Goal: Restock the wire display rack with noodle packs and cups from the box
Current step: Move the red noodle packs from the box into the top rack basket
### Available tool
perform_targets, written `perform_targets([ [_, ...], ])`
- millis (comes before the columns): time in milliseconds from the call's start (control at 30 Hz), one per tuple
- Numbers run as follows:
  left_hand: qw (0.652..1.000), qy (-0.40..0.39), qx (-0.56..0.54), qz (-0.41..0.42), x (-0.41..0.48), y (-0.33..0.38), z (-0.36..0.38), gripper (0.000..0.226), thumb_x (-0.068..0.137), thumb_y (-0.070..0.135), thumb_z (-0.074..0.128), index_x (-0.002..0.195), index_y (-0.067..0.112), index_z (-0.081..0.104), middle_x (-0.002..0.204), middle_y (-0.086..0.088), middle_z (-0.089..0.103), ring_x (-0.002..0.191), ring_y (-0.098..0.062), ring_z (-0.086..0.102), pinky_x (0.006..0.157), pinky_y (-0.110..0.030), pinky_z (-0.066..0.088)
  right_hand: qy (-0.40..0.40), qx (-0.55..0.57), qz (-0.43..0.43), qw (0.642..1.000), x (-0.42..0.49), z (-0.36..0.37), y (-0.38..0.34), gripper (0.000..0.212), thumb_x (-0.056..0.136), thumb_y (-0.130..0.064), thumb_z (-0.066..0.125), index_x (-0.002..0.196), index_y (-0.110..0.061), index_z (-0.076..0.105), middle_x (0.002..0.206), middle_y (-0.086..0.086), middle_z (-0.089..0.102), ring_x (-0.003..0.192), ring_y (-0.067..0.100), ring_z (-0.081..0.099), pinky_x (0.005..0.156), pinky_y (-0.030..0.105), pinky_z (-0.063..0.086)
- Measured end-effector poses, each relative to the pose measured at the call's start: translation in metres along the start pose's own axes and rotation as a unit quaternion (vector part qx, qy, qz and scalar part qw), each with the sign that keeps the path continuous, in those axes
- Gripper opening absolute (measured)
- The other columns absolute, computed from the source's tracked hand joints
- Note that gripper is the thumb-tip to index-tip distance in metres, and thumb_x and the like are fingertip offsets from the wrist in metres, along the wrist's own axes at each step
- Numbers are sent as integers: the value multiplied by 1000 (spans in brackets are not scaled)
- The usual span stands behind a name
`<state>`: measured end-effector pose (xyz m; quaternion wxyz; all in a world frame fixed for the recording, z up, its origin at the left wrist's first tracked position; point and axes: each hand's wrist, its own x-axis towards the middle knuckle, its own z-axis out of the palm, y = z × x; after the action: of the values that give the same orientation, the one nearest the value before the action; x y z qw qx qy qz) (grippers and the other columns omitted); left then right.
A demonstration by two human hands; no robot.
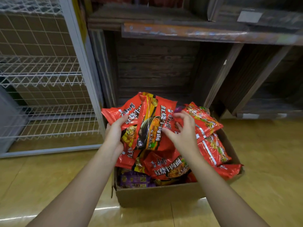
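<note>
we are picking stock: our left hand [114,133] has its grip on a fan of red noodle packs [150,125] just above the box [164,195]. our right hand [183,133] is at their edge, grip wide and loose. next, we judge, they need carrying left onto the wire rack [49,95].

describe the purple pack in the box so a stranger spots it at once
Find the cardboard box on the floor by the wooden shelves. In its near left corner, under the red packs, lies the purple pack: its neighbours are all red.
</note>
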<state>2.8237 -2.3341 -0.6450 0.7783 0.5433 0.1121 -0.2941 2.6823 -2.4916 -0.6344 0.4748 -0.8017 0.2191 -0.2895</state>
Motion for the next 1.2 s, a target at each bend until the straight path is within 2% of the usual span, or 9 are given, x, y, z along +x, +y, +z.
perform_targets([
  [100,999,-21,-25,8,0,2,2,69,67,32,84,128,23,55,112,-9,72,95,-34,71,86,-59,53,-55,65,143,986,6,-1,0,75,76,-35,82,139,-28,43,132,-6,52,123,12,52,104,31,46],
  [267,999,-37,-4,21,-4,3,5,69,67,33,84,130,24,54,112,-7,73,95,-31,72,87,-55,54,-125,191,228,947,4,-14,8,70,80,-36,75,142,-31,42,130,4,61,116,23,60,94,43,51],
  [400,997,12,29,73,-12,7,4,65,67,34,85,125,29,55,112,-3,71,96,-27,71,87,-50,55,-210,180,157,948,10,-46,2,47,87,-20,68,129,-37,55,123,-3,67,110,17,66,88,34,54],
  [533,979,14,145,142,-25,8,9,65,73,36,82,127,33,48,111,7,65,100,-19,64,88,-43,50,-287,-55,24,956,30,-63,-19,63,85,-27,73,130,-61,44,135,-6,49,119,11,56,93,30,54],
  [700,976,-76,172,109,-36,4,17,65,57,36,89,114,34,57,109,1,72,97,-23,70,93,-46,53,-171,-159,-104,967,39,-42,-32,89,63,-36,88,138,-45,41,143,-8,40,136,12,33,114,35,33],
  [800,983,-83,138,92,-36,1,19,58,63,35,87,115,33,59,107,0,73,98,-23,70,95,-48,52,-111,-30,71,991,31,-28,-32,104,63,-47,85,148,-41,25,150,-4,34,130,12,41,107,34,38],
  [900,979,-38,164,116,-36,-2,22,43,82,41,72,123,38,57,112,6,70,105,-17,64,100,-47,48,-170,80,215,958,19,-19,-29,52,83,-52,67,127,-39,44,124,-8,61,101,7,62,85,28,50],
  [967,975,-27,178,129,-39,-4,25,39,84,47,68,121,40,55,116,8,67,108,-15,62,102,-46,46,-171,97,232,953,17,-16,-26,31,88,-54,61,112,-43,46,111,-14,64,99,9,64,86,30,51],
  [1200,956,-109,205,181,-58,4,31,102,54,92,54,139,38,39,124,19,56,120,-10,52,104,-37,37,-109,136,220,960,27,-11,-26,40,88,-59,57,119,-43,37,108,-19,55,102,9,56,95,33,44],
])
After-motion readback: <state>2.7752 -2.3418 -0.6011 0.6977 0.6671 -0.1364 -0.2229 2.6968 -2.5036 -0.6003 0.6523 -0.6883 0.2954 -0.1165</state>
